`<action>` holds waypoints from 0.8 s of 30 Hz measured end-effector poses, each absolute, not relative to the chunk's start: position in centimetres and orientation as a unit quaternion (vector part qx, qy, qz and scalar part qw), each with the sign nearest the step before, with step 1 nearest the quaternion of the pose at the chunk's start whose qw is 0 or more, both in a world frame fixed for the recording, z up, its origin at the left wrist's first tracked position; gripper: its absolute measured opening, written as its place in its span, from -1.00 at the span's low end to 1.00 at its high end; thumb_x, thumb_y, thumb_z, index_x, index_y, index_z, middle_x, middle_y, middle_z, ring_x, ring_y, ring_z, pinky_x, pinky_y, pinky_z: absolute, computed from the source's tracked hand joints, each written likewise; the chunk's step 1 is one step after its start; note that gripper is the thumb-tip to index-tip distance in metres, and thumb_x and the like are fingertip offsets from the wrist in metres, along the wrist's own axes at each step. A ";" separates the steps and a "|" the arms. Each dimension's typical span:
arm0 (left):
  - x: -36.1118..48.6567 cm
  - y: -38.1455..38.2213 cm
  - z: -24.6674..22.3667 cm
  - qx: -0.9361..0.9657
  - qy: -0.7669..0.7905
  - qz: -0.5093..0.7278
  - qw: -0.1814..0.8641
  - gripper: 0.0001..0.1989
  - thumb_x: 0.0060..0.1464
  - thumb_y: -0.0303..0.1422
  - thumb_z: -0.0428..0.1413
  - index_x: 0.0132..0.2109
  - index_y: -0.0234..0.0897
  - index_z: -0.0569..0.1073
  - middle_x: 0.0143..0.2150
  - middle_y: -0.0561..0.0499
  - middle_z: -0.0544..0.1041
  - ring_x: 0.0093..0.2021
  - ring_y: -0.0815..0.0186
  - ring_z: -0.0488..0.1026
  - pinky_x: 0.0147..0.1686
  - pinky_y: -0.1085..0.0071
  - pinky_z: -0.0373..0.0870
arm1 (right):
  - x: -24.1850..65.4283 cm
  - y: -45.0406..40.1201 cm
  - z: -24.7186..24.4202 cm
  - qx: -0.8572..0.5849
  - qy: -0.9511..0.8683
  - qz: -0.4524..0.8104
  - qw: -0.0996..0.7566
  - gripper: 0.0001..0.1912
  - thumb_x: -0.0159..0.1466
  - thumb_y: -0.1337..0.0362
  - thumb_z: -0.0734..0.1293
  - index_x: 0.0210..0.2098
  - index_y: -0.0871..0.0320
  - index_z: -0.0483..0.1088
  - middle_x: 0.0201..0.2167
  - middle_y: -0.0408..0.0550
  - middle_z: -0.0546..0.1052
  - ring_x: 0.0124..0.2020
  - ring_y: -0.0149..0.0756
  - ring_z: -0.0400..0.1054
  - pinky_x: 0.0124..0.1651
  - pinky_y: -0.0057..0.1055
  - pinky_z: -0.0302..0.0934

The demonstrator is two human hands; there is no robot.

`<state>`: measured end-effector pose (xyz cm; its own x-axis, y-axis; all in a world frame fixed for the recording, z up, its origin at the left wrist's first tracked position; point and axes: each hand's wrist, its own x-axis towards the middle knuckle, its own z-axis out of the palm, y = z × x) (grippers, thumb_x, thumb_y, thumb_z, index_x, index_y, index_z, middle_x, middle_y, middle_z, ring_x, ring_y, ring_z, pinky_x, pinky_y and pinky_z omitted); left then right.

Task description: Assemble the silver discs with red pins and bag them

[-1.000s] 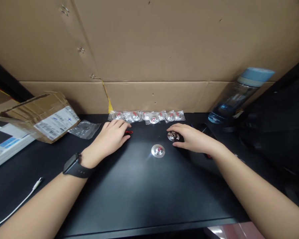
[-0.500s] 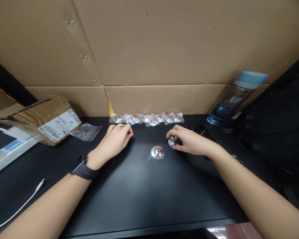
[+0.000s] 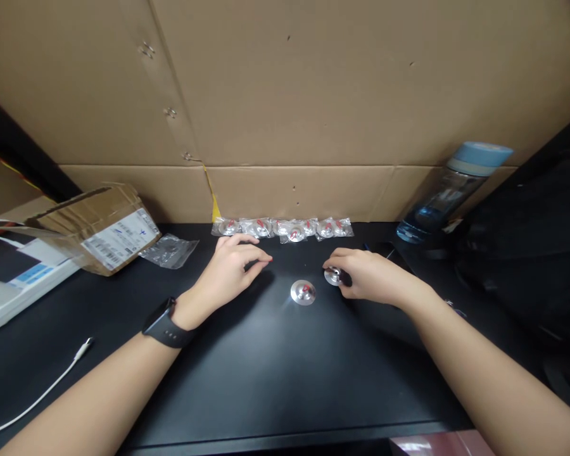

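My right hand (image 3: pixel 356 272) holds a small silver domed metal disc (image 3: pixel 333 275) by its edge, thumb and fingertips around it. The disc is slightly tilted, with a dark spot at its centre, and the hand partly covers it. A second silver domed disc (image 3: pixel 303 292), with a red mark on its raised middle, lies flat on the black table between my hands. To its upper left hovers my left hand (image 3: pixel 237 269), fingers partly spread, thumb and forefinger tips close together. A red spot shows at the forefinger tip; I see no object between them.
Along the cardboard wall lie several bagged silver discs (image 3: pixel 294 232) in a row. An open cardboard box (image 3: pixel 118 234), a crumpled clear bag (image 3: pixel 171 251) and a white cable (image 3: pixel 61 373) are on the left. At the right stands a blue-lidded bottle (image 3: pixel 449 196) beside a black bag (image 3: pixel 508 228).
My left hand has moved right and its fingers have uncurled. The disc in my right hand has tipped, and its dark centre now shows. The view has shifted slightly.
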<state>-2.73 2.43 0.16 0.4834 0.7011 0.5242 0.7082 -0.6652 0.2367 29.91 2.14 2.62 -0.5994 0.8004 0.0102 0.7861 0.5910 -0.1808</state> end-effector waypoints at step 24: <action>1.7 -1.7 1.4 -0.728 -0.384 -0.488 -0.289 -0.98 0.16 -0.38 0.30 -0.26 -0.16 0.64 -0.07 -0.02 0.64 0.02 0.17 0.56 0.15 0.17 0.46 | 23.4 -2.6 1.8 -0.295 -0.794 0.239 0.475 -0.46 0.25 0.30 0.50 0.18 -0.01 0.33 0.10 0.02 0.49 0.02 -0.14 0.52 0.10 -0.12 0.54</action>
<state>1.72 -1.75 1.36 0.2280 0.8421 0.4888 0.2777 -0.5374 0.7963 23.37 -2.62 1.76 -0.3745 0.6950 0.6138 0.2409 0.7122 -0.6594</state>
